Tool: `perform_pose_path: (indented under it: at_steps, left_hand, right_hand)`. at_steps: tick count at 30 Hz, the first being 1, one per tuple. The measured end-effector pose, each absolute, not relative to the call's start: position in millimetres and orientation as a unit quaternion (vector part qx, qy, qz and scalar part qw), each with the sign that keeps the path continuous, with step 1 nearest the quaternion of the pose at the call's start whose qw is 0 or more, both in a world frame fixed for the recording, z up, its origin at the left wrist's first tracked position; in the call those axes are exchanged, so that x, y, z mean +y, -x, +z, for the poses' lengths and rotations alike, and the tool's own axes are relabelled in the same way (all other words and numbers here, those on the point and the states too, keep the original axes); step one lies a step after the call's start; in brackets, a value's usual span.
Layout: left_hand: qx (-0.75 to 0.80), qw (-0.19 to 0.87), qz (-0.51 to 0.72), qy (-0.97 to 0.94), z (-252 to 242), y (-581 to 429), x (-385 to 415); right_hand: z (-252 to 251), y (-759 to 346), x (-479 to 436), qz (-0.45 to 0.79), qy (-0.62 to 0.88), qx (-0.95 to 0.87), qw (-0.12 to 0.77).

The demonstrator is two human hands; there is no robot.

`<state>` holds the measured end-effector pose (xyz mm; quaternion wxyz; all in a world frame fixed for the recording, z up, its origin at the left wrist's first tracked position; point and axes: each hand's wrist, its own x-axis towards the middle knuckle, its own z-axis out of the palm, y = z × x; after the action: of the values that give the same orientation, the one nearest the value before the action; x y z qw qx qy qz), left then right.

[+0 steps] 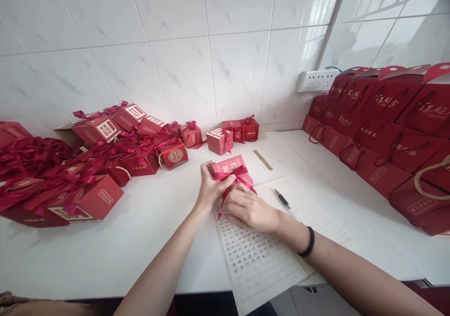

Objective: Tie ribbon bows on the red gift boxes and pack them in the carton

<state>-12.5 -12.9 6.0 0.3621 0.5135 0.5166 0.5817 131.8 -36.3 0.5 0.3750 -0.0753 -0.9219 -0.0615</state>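
Boxes [94, 131] at left look tied, while on the red box [228, 164] gripped in the left hand [210, 185], the ribbon [240, 171], pinched by the right hand's [249, 209] fingertips, seems unfinished.

Left of the notebook [253, 283], white labels [108, 128] on ribboned boxes [88, 133] read "囍"; right of it, gift boxes [383, 112] read "百年好合" in gold.
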Motion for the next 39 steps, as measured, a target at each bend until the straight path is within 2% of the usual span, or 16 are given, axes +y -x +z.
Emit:
perform_pose_path:
  at_steps: [3, 5, 7, 11, 14, 21, 27, 34, 39]
  left_hand:
    - [0.488, 0.408, 0.566, -0.525, 6.9, 16.7, -9.9]
    - [0.47, 0.433, 0.548, -0.54, 9.8, 19.7, -9.5]
    - [0.46, 0.435, 0.534, -0.56, 13.2, 22.4, -9.9]
    - [0.452, 0.414, 0.507, -0.606, 14.1, 25.8, -9.2]
    - [0.489, 0.348, 0.51, -0.617, 7.7, 24.9, -7.4]
    - [0.526, 0.146, 0.598, -0.587, -2.9, 8.4, -16.1]
    - [0.505, 0.205, 0.611, -0.574, -2.0, 1.1, -22.9]
    - [0.501, 0.139, 0.622, -0.586, -5.0, 1.3, -20.9]
    - [0.516, 0.167, 0.624, -0.562, -10.2, -0.9, -19.8]
  right_hand:
    - [6.2, -141.8, -30.0, -0.016, 0.115, -0.877, 0.465]
    - [8.5, -151.5, -21.0, 0.009, 0.221, -0.81, 0.543]
    - [8.4, -159.6, -11.2, 0.042, 0.332, -0.751, 0.57]
    - [6.4, -161.7, -2.1, 0.199, 0.385, -0.735, 0.52]
    - [7.9, -154.4, -4.0, 0.288, 0.376, -0.722, 0.504]
    - [7.3, -148.3, -1.9, 0.257, 0.396, -0.699, 0.537]
    - [5.8, -146.2, -2.2, 0.302, 0.383, -0.671, 0.558]
    - [2.6, -143.8, -1.2, 0.349, 0.376, -0.628, 0.586]
    - [0.8, -145.5, 3.8, 0.39, 0.379, -0.592, 0.595]
